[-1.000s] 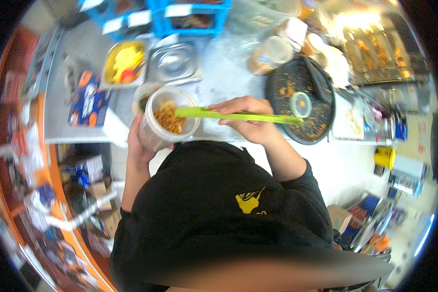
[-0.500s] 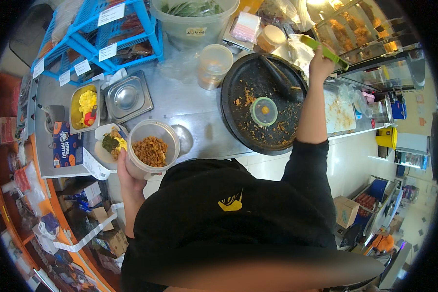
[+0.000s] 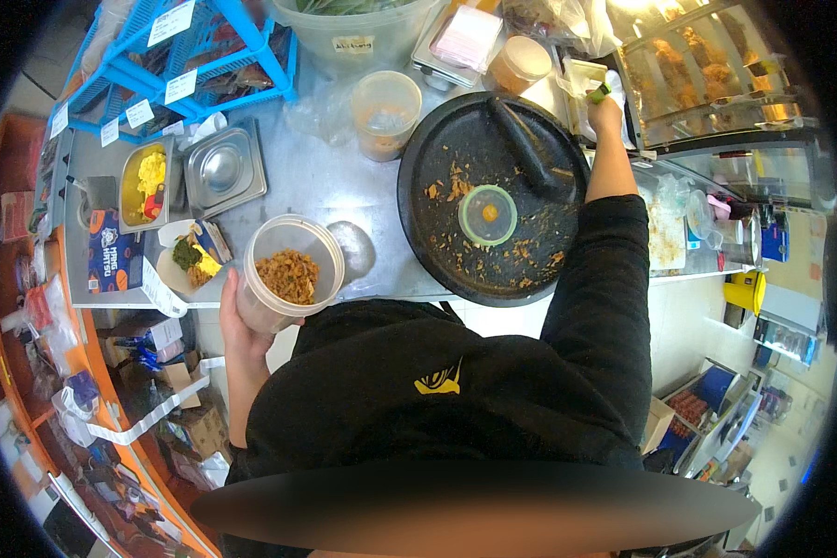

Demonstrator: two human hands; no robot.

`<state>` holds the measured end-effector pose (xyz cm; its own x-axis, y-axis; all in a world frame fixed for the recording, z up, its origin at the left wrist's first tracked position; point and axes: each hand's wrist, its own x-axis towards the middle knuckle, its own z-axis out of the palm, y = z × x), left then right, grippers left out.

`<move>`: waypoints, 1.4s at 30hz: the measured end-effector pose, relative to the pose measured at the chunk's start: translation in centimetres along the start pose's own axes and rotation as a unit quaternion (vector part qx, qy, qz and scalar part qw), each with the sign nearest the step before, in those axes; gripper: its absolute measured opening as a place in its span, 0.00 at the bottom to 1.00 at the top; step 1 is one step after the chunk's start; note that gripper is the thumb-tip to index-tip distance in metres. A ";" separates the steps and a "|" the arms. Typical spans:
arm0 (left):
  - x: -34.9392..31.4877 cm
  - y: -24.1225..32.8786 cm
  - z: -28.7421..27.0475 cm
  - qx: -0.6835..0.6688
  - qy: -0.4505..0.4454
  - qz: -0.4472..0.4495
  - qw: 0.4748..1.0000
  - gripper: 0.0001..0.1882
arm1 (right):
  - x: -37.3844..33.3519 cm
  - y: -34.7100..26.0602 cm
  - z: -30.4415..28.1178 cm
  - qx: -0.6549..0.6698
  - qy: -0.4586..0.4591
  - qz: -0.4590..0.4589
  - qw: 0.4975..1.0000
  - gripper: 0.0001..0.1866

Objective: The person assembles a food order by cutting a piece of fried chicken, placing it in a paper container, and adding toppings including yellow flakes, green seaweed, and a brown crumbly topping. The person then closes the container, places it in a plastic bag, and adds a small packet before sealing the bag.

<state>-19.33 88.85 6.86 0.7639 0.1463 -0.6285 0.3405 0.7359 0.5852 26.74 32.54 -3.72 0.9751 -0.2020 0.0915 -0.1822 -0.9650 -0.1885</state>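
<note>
My left hand point(image 3: 244, 325) is wrapped round a clear plastic tub point(image 3: 298, 310), tilted so its brown shredded food point(image 3: 286, 277) shows. Beside it stands an open takeaway box point(image 3: 179, 284) with green paste, yellow pieces and brown shreds in it. My right arm stretches past a large black stone mortar dish point(image 3: 423, 237). At its far right, my right hand point(image 3: 605, 115) grips a long green utensil point(image 3: 600, 94), seen end-on, over a pale container point(image 3: 582, 73). The utensil's exact kind does not show. A stone pestle point(image 3: 523, 139) and a small green-rimmed cup point(image 3: 488, 216) lie in the dish.
Left on the steel table are a metal pan point(image 3: 146, 184) with yellow food, a metal lid point(image 3: 225, 171) and blue crates point(image 3: 200, 54). A clear tub point(image 3: 386, 116), a large bucket point(image 3: 352, 46) and a scale point(image 3: 437, 70) stand at the back. A glass display case point(image 3: 693, 65) rises at the right.
My right hand has moved down and lies closer to the pale container, with the green utensil turned end-on. The tub in my left hand has moved away from the takeaway box, which was partly covered before.
</note>
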 end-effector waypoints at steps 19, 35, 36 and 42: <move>4.5 -2.0 2.2 -0.009 -0.087 -0.078 0.993 0.35 | -33.1 -15.9 -8.0 -0.004 -0.197 -0.238 0.951 0.42; 6.4 -5.0 5.2 0.127 -0.081 0.174 0.973 0.25 | -35.2 -25.9 -10.1 0.537 -0.224 -0.406 0.705 0.36; 6.2 -5.5 5.7 0.175 -0.088 0.253 0.948 0.25 | -35.3 -26.0 -10.4 0.580 -0.268 -0.317 0.701 0.34; 5.5 -5.1 10.4 0.326 -0.207 0.391 0.836 0.53 | -30.0 -23.8 -16.6 0.517 -0.316 -0.266 0.750 0.38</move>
<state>-11.15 79.06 5.77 0.9708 0.0744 0.2279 -0.2276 -0.0133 0.9737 -0.23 58.79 14.27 0.7995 0.6007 0.0025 0.1302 -0.1692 -0.9769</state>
